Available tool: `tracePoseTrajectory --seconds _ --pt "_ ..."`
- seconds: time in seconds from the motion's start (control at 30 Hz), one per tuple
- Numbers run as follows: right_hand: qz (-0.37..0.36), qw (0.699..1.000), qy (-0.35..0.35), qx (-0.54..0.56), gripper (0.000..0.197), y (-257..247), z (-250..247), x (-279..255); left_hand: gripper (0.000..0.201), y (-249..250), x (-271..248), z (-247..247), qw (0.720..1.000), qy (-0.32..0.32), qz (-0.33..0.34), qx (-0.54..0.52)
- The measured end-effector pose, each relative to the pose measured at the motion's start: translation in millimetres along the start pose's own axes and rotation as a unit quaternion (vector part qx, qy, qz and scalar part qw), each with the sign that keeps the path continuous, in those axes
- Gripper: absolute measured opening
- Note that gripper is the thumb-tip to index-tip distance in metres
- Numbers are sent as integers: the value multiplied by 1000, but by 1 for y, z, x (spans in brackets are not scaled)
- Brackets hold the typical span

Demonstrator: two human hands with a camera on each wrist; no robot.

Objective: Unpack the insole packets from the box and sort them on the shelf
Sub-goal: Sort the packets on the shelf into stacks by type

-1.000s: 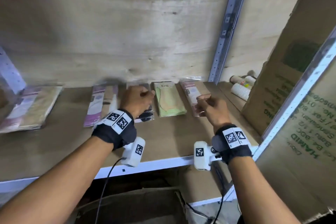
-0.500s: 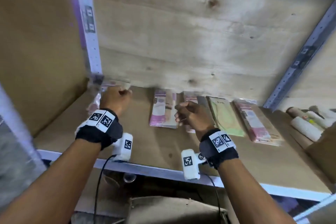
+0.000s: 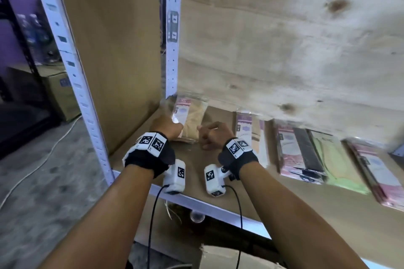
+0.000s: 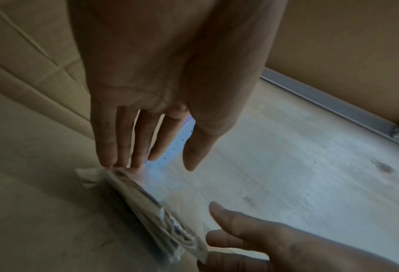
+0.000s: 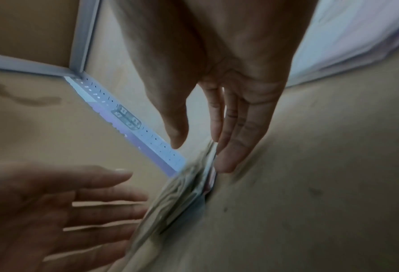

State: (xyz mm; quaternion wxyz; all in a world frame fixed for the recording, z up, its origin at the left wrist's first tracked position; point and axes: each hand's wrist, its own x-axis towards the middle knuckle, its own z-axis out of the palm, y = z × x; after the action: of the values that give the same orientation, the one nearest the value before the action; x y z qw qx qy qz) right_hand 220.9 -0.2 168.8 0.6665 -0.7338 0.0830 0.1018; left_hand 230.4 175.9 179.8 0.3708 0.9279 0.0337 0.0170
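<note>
A stack of tan insole packets (image 3: 192, 119) lies at the far left of the shelf (image 3: 196, 166), by the corner post. My left hand (image 3: 169, 126) is at its left side and my right hand (image 3: 209, 135) at its right side. In the left wrist view the left hand (image 4: 155, 163) has straight fingers, and its fingertips (image 4: 114, 163) touch the stack's edge (image 4: 156, 211). Seen from the right wrist, the right hand (image 5: 196, 156) lays straight fingers (image 5: 226, 162) against the stack (image 5: 177, 198). Neither hand grips a packet.
More packets lie in a row to the right: a pink and tan one (image 3: 251, 135), a pink and black pile (image 3: 299, 157), a green one (image 3: 334, 164), a pink one (image 3: 376, 172). A white post (image 3: 172, 28) and a cardboard panel (image 3: 113, 50) close the left side. A cardboard box (image 3: 218, 255) sits below.
Both hands have moved left along the shelf, from the middle packets to the tan stack in the left corner. The head view has swung left with them.
</note>
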Motion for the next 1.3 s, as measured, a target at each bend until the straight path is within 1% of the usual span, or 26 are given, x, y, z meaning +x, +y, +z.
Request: tracePoseTrajectory --seconds 0.03,0.07,0.13,0.2,0.3,0.4,0.47,0.53,0.6,0.63,0.7,0.77,0.8,0.83,0.87,0.9,0.97,1.03,1.1,1.13,1.17,1.2,1.27,1.3 --pt "-12 999 -1 -34 32 2 4 1 52 1 -1 1 1000 -4 -23 15" --pt "-17 997 3 -71 32 4 6 2 49 3 -2 2 999 -10 -36 23" --pt "-27 989 19 -144 30 7 5 4 40 6 -3 2 998 -26 -39 35" --pt "-34 985 23 -169 26 8 -1 5 31 7 -3 2 998 -37 -37 32" --pt "-29 990 11 -140 15 8 -15 -6 21 1 -1 4 996 -47 -70 -12" --pt "-9 997 -21 -77 20 9 -30 -25 27 -4 2 7 987 -61 -116 -96" --pt "-9 997 -31 -66 15 8 -42 -41 31 -3 4 10 980 -57 -122 -144" --pt "-16 999 -20 -42 11 5 -56 -59 34 1 5 14 975 -42 -116 -187" --pt "-34 999 -21 -20 14 2 -73 -79 40 12 3 20 963 -36 -119 -239" --pt "-47 998 -31 -22 15 0 -83 -90 40 20 1 22 957 -29 -117 -265" --pt "-74 995 -49 -43 14 -3 -103 -111 40 34 -1 22 948 -1 -98 -301" --pt "-93 993 -47 -50 14 -4 -125 -131 50 47 -5 21 952 42 -72 -296" --pt "-99 993 -39 -43 15 -4 -137 -140 51 54 -8 21 954 62 -57 -288" --pt "-106 993 -31 -33 17 -3 -149 -149 45 60 -12 23 955 74 -41 -283" --pt "-113 993 -22 -25 17 -2 -161 -157 37 67 -15 26 956 67 -21 -285" --pt "-118 993 -13 -21 16 0 -173 -165 34 74 -19 30 955 45 3 -295" --pt "-118 993 13 -24 15 3 -197 -177 32 90 -28 40 942 -30 51 -331" --pt "-106 993 51 -19 16 8 -220 -187 22 105 -36 50 937 -87 94 -324" --pt "-92 992 81 -10 17 13 -240 -196 11 116 -41 62 938 -112 124 -305" --pt "-85 992 89 -9 15 16 -249 -200 9 122 -44 68 936 -115 136 -303" --pt "-80 993 90 -12 13 19 -257 -203 13 128 -46 74 938 -111 144 -295" --pt "-77 993 86 -19 12 22 -264 -207 22 133 -47 80 942 -104 152 -281" --pt "-78 993 78 -43 20 28 -274 -213 42 144 -52 88 946 -98 168 -259" --pt "-83 992 77 -54 20 31 -278 -215 45 148 -53 93 942 -100 177 -266"
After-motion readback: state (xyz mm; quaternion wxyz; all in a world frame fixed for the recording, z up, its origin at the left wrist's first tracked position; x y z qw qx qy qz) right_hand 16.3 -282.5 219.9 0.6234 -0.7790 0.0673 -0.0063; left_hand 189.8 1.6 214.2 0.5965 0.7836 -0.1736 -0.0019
